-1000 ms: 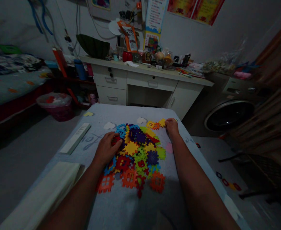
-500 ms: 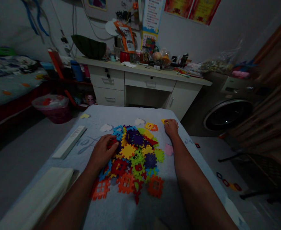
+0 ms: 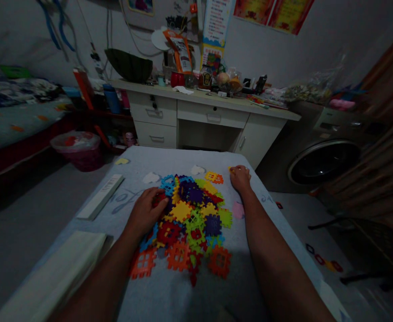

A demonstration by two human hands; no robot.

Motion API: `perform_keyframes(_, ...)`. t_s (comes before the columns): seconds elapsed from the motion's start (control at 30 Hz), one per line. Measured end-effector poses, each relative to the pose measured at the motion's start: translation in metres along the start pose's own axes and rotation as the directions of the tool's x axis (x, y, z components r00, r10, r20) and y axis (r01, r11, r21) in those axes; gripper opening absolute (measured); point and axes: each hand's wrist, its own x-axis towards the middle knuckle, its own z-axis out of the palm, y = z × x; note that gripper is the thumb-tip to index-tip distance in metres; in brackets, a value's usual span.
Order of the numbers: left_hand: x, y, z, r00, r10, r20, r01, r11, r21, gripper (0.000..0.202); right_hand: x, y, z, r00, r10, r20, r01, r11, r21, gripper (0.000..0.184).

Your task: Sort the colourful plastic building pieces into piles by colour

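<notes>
A heap of coloured plastic interlocking tiles (image 3: 191, 219) lies on a grey cloth-covered table (image 3: 169, 286). My left hand (image 3: 145, 212) rests on the heap's left side, its fingers curled over a red tile (image 3: 158, 198). My right hand (image 3: 240, 177) is at the far right of the heap, fingers bent down on a small yellow tile (image 3: 231, 169) that is mostly hidden under them. An orange tile (image 3: 214, 177) lies just left of that hand.
A long white box (image 3: 101, 196) and a pale flat object (image 3: 48, 279) lie on the table's left. White and pink paper shapes sit around the heap. Beyond stand a cluttered desk (image 3: 203, 107), a washing machine (image 3: 323, 152), a pink bin (image 3: 77, 150) and a bed.
My right hand has slid the yellow tile to the right, away from the orange one. The left hand stays on the heap. The view shifted a little.
</notes>
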Motion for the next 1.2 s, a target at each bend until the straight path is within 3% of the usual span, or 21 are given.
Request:
perform_keyframes(0.17, 0.0, 0.003, 0.0, 1.0, 0.01, 0.001, -0.01, 1.0, 0.006, 0.04, 0.001, 0.0, 0.001, 0.996, -0.046, 0.075, 0.047, 0.999, -0.017, 0.037)
perform_keyframes(0.4, -0.002, -0.002, 0.002, 1.0, 0.016, 0.0, -0.016, 1.0, -0.002, 0.039, 0.006, 0.004, 0.005, 0.987, -0.135, 0.081, 0.138, 0.99, -0.028, 0.04)
perform_keyframes(0.6, -0.002, -0.007, 0.002, 0.999, 0.033, 0.013, -0.033, 0.999, -0.004, 0.039, -0.002, 0.003, 0.001, 0.998, -0.049, 0.047, 0.052, 0.997, -0.049, 0.036)
perform_keyframes(1.2, -0.006, -0.008, -0.002, 0.998, 0.057, 0.04, -0.055, 0.998, -0.04, 0.038, -0.013, -0.004, -0.001, 0.989, -0.069, 0.132, 0.079, 0.995, -0.067, 0.044)
